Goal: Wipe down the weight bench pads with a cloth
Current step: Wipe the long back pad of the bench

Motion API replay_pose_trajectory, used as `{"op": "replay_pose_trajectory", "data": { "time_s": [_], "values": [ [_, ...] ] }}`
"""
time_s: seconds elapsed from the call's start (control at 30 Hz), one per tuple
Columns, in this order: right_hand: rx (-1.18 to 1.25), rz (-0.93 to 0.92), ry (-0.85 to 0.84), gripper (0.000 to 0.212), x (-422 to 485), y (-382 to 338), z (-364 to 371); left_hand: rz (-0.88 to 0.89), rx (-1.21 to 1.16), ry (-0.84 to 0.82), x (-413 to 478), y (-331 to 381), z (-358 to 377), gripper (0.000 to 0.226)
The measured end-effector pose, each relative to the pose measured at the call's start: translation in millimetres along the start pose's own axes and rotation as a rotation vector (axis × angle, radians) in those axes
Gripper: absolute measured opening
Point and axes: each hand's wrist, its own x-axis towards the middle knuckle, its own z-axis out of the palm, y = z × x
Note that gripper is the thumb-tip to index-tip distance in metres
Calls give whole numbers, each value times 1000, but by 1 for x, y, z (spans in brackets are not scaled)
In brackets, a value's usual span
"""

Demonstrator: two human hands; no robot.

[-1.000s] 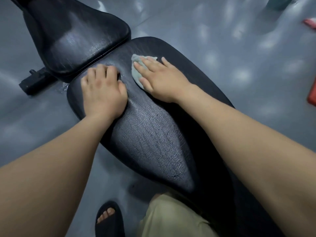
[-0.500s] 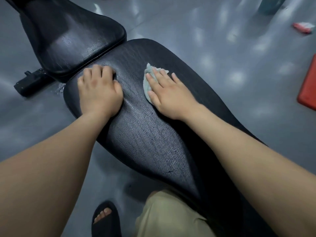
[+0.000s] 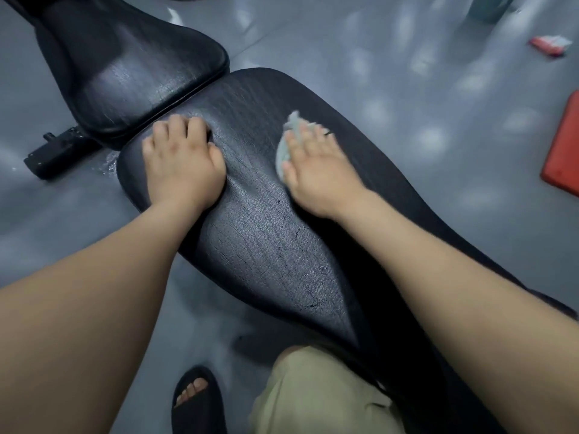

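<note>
Head view: a person leans over a black weight bench.

- The right hand [image 3: 316, 170] lies flat on the long pad [image 3: 266, 245], its fingers [image 3: 308, 136] straight and spread, pressing a small pale cloth [image 3: 286, 145] onto the surface. The cloth sits towards the pad's far end, right of centre, with only its left edge and top corner showing past the fingers.
- The hand is blurred, so it looks mid-stroke.
- The left hand [image 3: 183, 166] rests on the same pad beside the gap to the second pad [image 3: 125, 67]. Its fingers bend at the knuckles and the tips are hidden. I cannot tell whether they hook the pad's end or only brace on it.
- The vinyl is cracked along the pad's middle.

Risks, as judgement:
- The cloth is pinned, not gripped. A fast stroke could make it bunch up or slide out, leaving bare skin to do the wiping.
- The cracked vinyl may snag the cloth or shed flakes under heavy pressure.
- A stroke carried further right could take the cloth over the pad's edge onto the grey floor [image 3: 407, 73].
- The patch under the left hand could go unwiped unless that hand is lifted.
- The second pad may also be forgotten.
</note>
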Motion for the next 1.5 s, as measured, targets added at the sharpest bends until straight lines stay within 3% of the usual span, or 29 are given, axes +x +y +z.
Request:
{"op": "replay_pose_trajectory", "data": {
  "time_s": [0.13,0.4,0.57,0.73,0.87,1.13,1.23,1.37,1.43,1.5],
  "values": [
    [-57,-165,-30,62,-7,2,-6,1,-21,-9,-2,1,-3,32],
    [47,242,-31,60,-23,94,-8,25,24,-23,-1,0,-3,32],
    [124,294,-25,58,-47,91,-8,17,16,-130,-1,1,-10,36],
    [100,300,-25,60,-48,83,-8,-50,-75,-351,1,7,-34,46],
    [103,198,-3,60,-45,65,-5,-127,-128,-421,-31,15,-52,53],
    [3,-317,-50,63,-66,-21,9,-137,-117,-374,-78,13,-42,56],
    [-65,-234,-43,65,-61,-2,2,-99,-53,-286,-87,17,-33,58],
    [-72,70,-47,65,-34,38,-8,-90,-10,-236,-90,15,-25,59],
    [-53,52,-49,64,-31,33,-7,-80,-3,-224,-90,15,-22,59],
    [-32,-86,-64,63,-38,10,-3,-78,-3,-211,-91,15,-21,58]
  ]
}}
